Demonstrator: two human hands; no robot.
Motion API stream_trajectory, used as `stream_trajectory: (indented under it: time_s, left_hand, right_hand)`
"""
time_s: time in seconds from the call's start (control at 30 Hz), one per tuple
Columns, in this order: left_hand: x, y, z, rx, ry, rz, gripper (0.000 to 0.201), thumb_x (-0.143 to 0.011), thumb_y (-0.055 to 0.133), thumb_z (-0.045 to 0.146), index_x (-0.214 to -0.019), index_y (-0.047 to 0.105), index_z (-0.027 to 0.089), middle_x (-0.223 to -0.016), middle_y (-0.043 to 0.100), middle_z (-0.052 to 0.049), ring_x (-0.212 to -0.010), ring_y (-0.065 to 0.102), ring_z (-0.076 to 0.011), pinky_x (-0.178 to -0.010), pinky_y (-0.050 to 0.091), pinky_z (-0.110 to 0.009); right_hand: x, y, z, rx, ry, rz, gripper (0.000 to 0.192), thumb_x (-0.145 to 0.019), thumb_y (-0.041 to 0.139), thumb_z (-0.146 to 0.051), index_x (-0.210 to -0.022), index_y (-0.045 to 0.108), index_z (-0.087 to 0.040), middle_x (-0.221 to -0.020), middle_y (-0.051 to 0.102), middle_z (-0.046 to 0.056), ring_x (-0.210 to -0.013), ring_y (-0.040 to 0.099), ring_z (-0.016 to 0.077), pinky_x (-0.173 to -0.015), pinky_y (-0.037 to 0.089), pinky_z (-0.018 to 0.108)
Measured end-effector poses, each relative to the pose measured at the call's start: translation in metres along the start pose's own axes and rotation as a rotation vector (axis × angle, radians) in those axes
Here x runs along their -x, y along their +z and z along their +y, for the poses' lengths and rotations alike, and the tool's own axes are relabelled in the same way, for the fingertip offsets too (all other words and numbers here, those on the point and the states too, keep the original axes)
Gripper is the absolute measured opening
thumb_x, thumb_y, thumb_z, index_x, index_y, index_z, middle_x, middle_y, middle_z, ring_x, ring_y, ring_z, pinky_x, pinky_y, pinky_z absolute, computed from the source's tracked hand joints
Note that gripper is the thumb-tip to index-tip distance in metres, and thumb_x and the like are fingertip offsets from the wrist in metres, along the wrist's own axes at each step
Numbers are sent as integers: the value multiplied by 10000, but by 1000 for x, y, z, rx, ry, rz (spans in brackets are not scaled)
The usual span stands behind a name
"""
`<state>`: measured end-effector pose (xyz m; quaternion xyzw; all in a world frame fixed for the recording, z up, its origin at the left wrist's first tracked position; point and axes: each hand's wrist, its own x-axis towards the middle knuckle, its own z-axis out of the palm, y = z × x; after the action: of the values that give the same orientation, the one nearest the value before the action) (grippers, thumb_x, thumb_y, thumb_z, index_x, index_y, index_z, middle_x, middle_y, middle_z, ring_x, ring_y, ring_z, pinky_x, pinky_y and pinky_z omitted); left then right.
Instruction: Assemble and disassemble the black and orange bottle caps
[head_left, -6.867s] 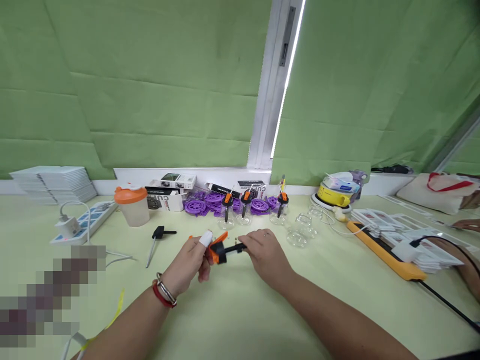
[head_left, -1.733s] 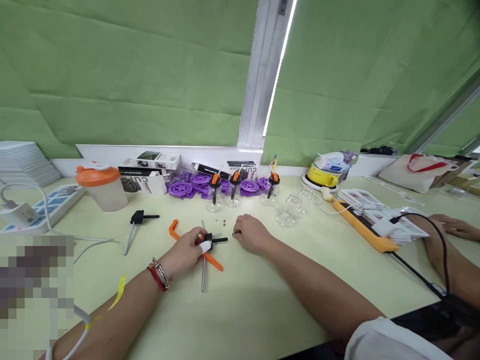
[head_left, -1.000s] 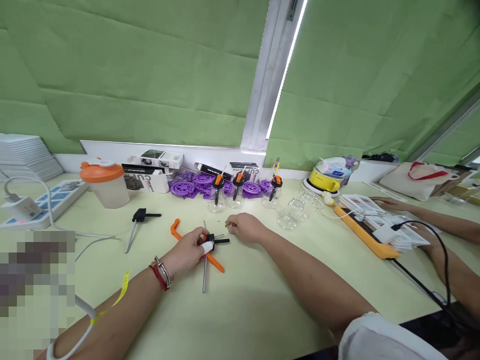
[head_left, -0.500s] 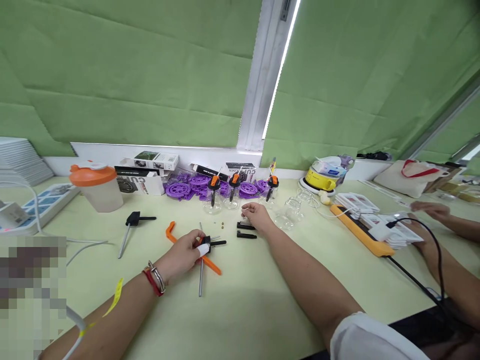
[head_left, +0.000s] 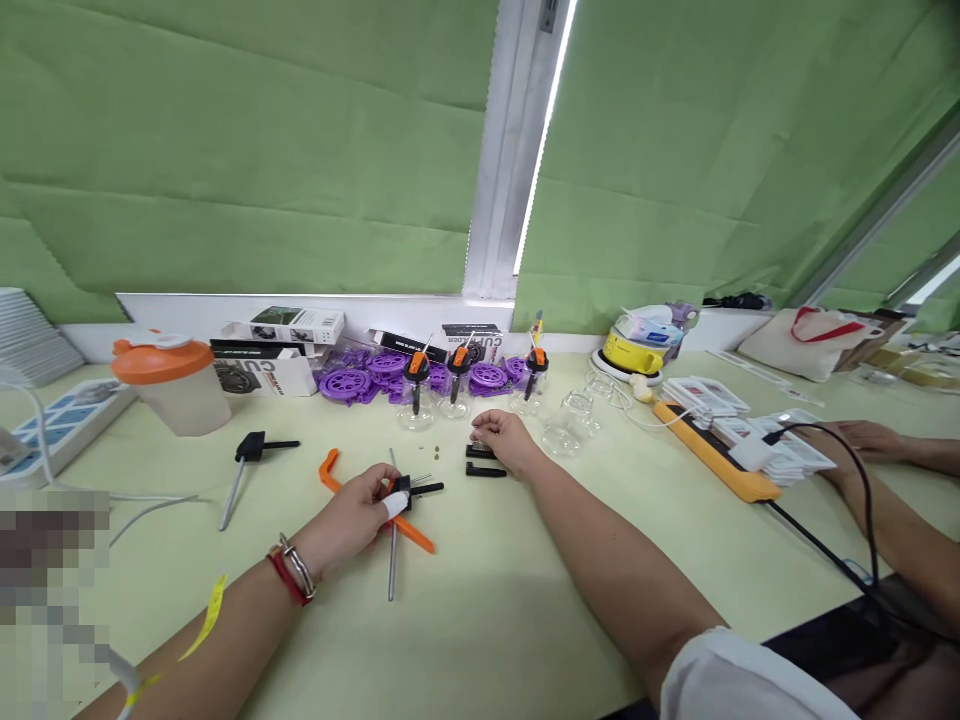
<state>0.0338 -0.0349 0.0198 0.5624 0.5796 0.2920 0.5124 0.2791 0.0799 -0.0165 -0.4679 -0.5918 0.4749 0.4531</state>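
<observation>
Left hand point(head_left: 352, 515), lower centre of frame, fingers curled down on a small black part point(head_left: 409, 489) that lies over an orange bar point(head_left: 375, 503) and a grey metal rod point(head_left: 391, 535) on the pale table point(head_left: 487, 610). Right hand point(head_left: 504, 440), centre frame, fingers bent, tips resting on two short black pieces point(head_left: 484, 460); whether it pinches one I cannot tell. Judgement: pin the black part flat with the left, lift one piece cleanly with the fingertips. Glass jars point(head_left: 559, 425) close behind, so keep the wrist low.
</observation>
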Motion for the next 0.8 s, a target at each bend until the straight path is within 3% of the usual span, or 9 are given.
stream_trajectory:
  time_s: [0.33,0.53,0.8]
  left_hand:
    - [0,0,0,-40,-4,-20,415,-691,622,530,-952,541,217,-685,483,40,-537,405,-110,-446,336,-215]
    - [3,-3,8,30,-26,-13,445,-631,675,515,-919,528,210,-644,472,57,-512,425,-107,-440,356,-223]
    - [1,-17,12,251,9,84,470,-610,732,433,-952,532,180,-621,520,51,-479,460,-95,-451,395,-236]
  right_hand:
    - [-2,-5,-1,-41,4,15,252,-678,677,-290,-873,594,-154,-708,663,25,-743,645,157,-681,485,280]
    - [-6,-20,-2,583,-40,64,256,-808,511,-300,-975,650,-165,-753,653,24,-672,591,141,-619,450,255]
    - [0,-19,-8,754,-44,-10,237,-818,564,-311,-977,700,-200,-877,689,46,-800,596,168,-731,427,264]
